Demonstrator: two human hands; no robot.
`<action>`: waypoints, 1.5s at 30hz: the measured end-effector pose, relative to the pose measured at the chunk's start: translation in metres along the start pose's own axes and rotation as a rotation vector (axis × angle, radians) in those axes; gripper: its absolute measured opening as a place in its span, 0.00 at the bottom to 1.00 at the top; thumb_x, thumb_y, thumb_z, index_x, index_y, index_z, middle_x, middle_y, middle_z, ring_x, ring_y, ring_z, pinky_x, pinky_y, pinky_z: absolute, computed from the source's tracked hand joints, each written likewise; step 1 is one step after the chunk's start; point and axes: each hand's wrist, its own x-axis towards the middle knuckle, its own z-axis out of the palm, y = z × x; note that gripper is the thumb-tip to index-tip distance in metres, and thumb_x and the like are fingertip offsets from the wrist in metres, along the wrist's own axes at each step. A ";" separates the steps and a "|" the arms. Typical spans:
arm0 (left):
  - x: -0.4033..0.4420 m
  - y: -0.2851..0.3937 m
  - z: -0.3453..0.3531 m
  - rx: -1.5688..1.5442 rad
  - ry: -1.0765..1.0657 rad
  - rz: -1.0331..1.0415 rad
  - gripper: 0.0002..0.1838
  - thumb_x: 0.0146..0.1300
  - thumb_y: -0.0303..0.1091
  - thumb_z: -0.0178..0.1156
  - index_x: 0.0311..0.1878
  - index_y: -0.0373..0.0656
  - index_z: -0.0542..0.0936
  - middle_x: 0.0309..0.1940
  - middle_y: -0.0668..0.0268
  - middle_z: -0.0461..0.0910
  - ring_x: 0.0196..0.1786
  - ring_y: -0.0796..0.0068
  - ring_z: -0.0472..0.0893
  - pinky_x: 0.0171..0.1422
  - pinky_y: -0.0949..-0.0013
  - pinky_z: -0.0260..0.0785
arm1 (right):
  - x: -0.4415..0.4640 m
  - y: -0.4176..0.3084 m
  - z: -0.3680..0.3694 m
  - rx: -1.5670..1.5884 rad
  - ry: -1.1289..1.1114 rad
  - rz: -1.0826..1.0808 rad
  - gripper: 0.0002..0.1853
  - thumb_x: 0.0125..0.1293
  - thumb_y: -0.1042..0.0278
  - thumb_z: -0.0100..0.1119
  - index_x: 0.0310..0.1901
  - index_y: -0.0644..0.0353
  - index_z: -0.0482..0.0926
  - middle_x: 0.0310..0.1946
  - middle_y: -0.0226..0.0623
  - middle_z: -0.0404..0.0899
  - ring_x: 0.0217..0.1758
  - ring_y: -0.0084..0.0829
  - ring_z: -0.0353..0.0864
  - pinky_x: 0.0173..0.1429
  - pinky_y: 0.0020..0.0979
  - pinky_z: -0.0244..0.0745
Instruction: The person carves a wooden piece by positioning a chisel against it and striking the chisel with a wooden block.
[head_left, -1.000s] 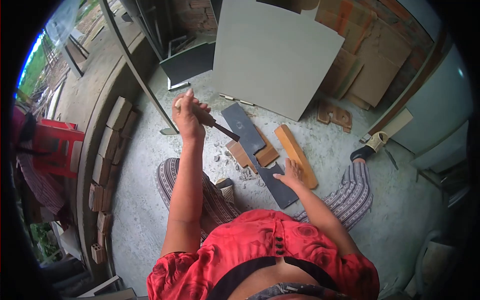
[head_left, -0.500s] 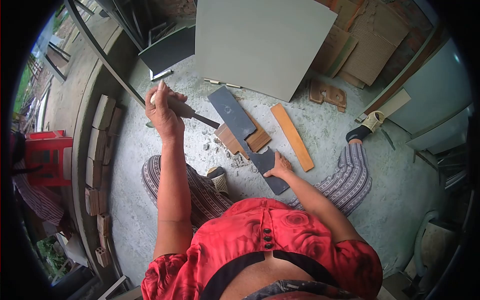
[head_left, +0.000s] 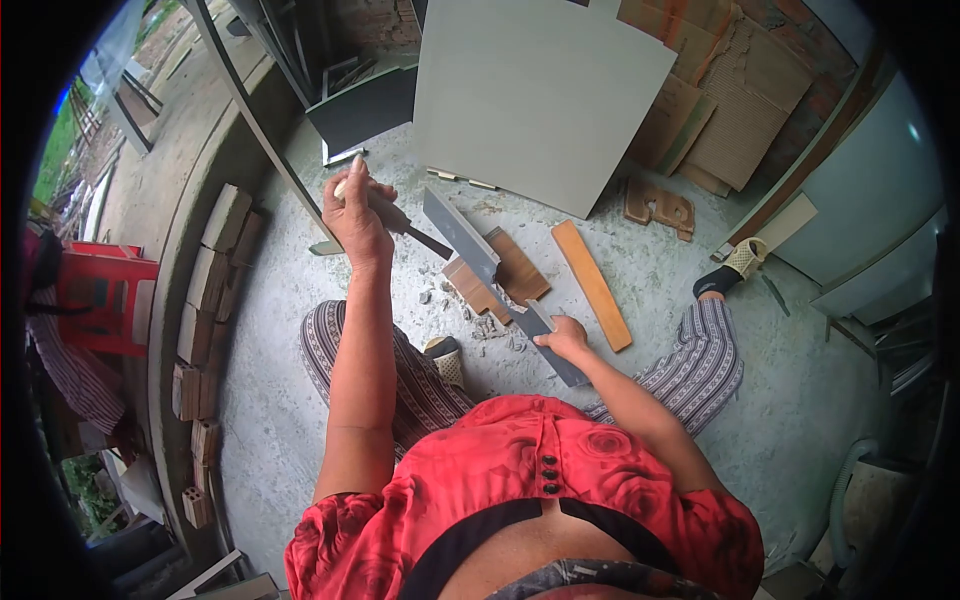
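Observation:
My left hand (head_left: 358,225) is closed around the handle of a tool with a narrow dark metal end (head_left: 430,242), raised left of the work pieces. Its exact kind is unclear. My right hand (head_left: 567,340) grips the lower end of a long dark grey board (head_left: 465,240), which is tilted up on its edge and has a jagged notch along its right side. Beneath and beside the board, a brown wood-grain piece (head_left: 517,268) lies on the floor, with a broken-edged part (head_left: 470,285) to the left.
An orange wooden strip (head_left: 592,285) lies to the right. Rubble bits (head_left: 490,345) are scattered on the concrete floor. A large pale panel (head_left: 540,100) leans ahead, with cardboard (head_left: 745,110) beyond it. Bricks (head_left: 205,290) line the left ledge near a red plastic stool (head_left: 115,300).
The grey board has been turned from lying flatter to tilted on its edge, by my right hand. My left hand still holds the tool up. The whole view has shifted slightly.

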 end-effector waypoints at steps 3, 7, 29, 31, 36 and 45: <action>-0.001 -0.001 -0.001 -0.017 -0.005 -0.001 0.10 0.58 0.36 0.63 0.34 0.43 0.73 0.20 0.68 0.73 0.19 0.76 0.76 0.24 0.73 0.71 | -0.008 -0.004 -0.008 -0.062 0.025 -0.037 0.20 0.44 0.55 0.69 0.37 0.59 0.82 0.32 0.46 0.82 0.39 0.43 0.81 0.46 0.38 0.72; -0.003 0.004 -0.003 -0.022 0.013 0.008 0.11 0.59 0.38 0.62 0.32 0.41 0.73 0.21 0.67 0.71 0.19 0.75 0.75 0.24 0.71 0.72 | -0.015 -0.009 -0.008 -0.070 0.100 -0.088 0.20 0.45 0.54 0.68 0.35 0.61 0.81 0.33 0.48 0.81 0.40 0.45 0.81 0.46 0.40 0.72; -0.003 0.008 -0.008 -0.072 0.080 -0.009 0.13 0.59 0.41 0.63 0.32 0.44 0.73 0.18 0.69 0.72 0.18 0.77 0.74 0.22 0.73 0.69 | -0.012 -0.008 -0.017 -0.121 0.137 -0.067 0.22 0.45 0.53 0.69 0.35 0.62 0.80 0.36 0.51 0.81 0.43 0.49 0.79 0.49 0.42 0.71; -0.003 0.008 -0.008 -0.069 0.097 -0.013 0.13 0.59 0.41 0.63 0.32 0.44 0.73 0.18 0.69 0.72 0.18 0.77 0.74 0.23 0.73 0.69 | -0.006 0.002 -0.012 -0.119 0.138 -0.073 0.22 0.45 0.53 0.69 0.35 0.62 0.80 0.36 0.51 0.81 0.43 0.49 0.79 0.49 0.42 0.71; 0.000 0.007 -0.008 -0.085 0.105 -0.029 0.13 0.59 0.42 0.63 0.33 0.44 0.73 0.18 0.69 0.71 0.19 0.77 0.74 0.23 0.73 0.69 | -0.005 0.003 -0.013 -0.118 0.171 -0.089 0.22 0.45 0.53 0.69 0.35 0.62 0.80 0.34 0.50 0.81 0.42 0.50 0.79 0.48 0.43 0.71; -0.001 -0.003 -0.011 -0.038 0.130 -0.047 0.14 0.60 0.44 0.62 0.34 0.44 0.72 0.19 0.69 0.72 0.20 0.76 0.75 0.24 0.73 0.69 | 0.010 0.024 0.002 -0.106 0.194 -0.188 0.22 0.48 0.56 0.67 0.40 0.65 0.77 0.43 0.52 0.75 0.48 0.50 0.74 0.51 0.43 0.68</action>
